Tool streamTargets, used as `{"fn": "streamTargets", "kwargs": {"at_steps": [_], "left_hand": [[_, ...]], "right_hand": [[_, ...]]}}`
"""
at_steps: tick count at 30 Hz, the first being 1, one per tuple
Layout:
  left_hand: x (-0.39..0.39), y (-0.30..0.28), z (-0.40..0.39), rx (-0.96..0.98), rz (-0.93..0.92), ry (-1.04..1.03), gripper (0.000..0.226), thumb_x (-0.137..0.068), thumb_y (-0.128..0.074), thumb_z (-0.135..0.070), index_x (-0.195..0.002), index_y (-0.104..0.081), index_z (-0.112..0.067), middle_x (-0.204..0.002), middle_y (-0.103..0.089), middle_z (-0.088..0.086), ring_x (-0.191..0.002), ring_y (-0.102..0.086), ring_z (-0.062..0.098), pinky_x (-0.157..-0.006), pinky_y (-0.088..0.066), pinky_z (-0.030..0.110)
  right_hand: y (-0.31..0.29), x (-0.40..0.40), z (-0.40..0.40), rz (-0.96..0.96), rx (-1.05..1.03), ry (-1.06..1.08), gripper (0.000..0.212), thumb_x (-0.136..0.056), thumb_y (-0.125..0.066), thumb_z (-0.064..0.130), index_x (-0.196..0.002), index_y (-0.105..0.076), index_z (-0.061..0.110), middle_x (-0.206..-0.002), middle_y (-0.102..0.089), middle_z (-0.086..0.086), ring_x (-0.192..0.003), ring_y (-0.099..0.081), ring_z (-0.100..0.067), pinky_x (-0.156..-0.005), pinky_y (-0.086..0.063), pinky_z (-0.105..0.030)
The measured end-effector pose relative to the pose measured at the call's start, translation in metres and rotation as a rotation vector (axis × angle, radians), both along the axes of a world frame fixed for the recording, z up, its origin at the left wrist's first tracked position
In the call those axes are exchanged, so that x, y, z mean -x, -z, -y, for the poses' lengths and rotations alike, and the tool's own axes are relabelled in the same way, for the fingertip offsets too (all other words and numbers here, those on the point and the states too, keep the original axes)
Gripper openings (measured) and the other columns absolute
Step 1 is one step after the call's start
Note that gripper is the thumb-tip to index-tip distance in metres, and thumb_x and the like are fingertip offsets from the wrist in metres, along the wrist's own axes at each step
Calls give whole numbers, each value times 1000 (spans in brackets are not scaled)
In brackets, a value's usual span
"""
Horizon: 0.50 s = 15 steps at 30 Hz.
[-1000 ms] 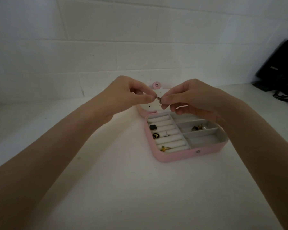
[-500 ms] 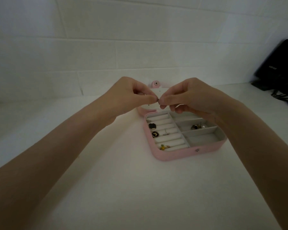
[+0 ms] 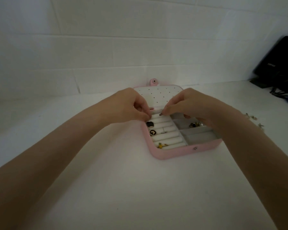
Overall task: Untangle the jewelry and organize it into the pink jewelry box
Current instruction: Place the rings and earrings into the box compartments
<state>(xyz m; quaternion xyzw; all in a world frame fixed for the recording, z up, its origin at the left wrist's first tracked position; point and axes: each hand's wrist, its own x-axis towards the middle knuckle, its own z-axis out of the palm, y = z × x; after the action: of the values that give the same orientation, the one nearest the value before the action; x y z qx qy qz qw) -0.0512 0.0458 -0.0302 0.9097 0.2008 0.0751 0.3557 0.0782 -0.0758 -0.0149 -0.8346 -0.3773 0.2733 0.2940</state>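
left hand (image 3: 131, 105): fingers pinched, contents unclear | right hand (image 3: 188, 105): pinches small dark piece (image 3: 160, 114) | both over pink jewelry box (image 3: 173, 153) back edge

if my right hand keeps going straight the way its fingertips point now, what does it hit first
Probably the left hand: the right hand pinches a small dark piece pointing leftward over the pink jewelry box. Depth is unclear.
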Motion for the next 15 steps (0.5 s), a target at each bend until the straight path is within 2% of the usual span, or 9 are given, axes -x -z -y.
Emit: {"fn": "streamTargets", "kwargs": {"at_steps": [3, 7, 9, 11, 13, 15], "left_hand": [[-2, 2, 1, -47, -11, -4, 17, -77, -72, -16, -67, -68, -29, -45, -51, -17, -45, -46, -7, -46, -31, 4], [-4, 4, 1, -101, -11, -24, 19, -76, -72, -17, -64, -66, -31, -45, -49, -16, -46, -45, -9, -47, -32, 5], [-4, 4, 2, -119, -25, -26, 22, -76, -72, -18, -62, -64, -34, -43, -50, -23, -47, -46, -11, -47, -32, 5], [-5, 4, 3, -131, -32, -32, 23, -76, -71, -19, -61, -63, -34, -45, -50, -19, -47, -47, -8, -45, -32, 6], [-5, 4, 3, -119, -38, -38, 23, -77, -71, -19, -62, -64, -34, -50, -48, -15, -46, -46, -3, -44, -31, 6], [-5, 4, 3, -97, -45, -32, 24, -78, -70, -18, -62, -63, -34, -53, -48, -15, -46, -46, -5, -43, -31, 6]], "right_hand": [[3, 5, -4, 38, 5, 3, 11, -77, -74, 19, -80, -72, 9, -68, -56, 0, -64, -48, -10, -57, -36, -21], [10, 10, -10, 87, 16, 29, 12, -77, -73, 19, -80, -68, 9, -66, -51, 0, -64, -46, -11, -63, -36, -25], [13, 12, -10, 100, 3, 44, 13, -78, -71, 17, -82, -68, 5, -63, -47, 0, -60, -43, -12, -58, -34, -24], [15, 15, -10, 118, -8, 37, 7, -80, -68, 15, -82, -66, 8, -62, -42, -2, -56, -39, -13, -52, -30, -23], [16, 16, -10, 152, -5, 25, 3, -80, -65, 15, -81, -63, 12, -67, -45, -4, -58, -40, -14, -53, -31, -24], [15, 16, -9, 180, 6, 10, 5, -81, -64, 15, -80, -64, 10, -69, -48, -5, -60, -42, -14, -55, -33, -25]]}}
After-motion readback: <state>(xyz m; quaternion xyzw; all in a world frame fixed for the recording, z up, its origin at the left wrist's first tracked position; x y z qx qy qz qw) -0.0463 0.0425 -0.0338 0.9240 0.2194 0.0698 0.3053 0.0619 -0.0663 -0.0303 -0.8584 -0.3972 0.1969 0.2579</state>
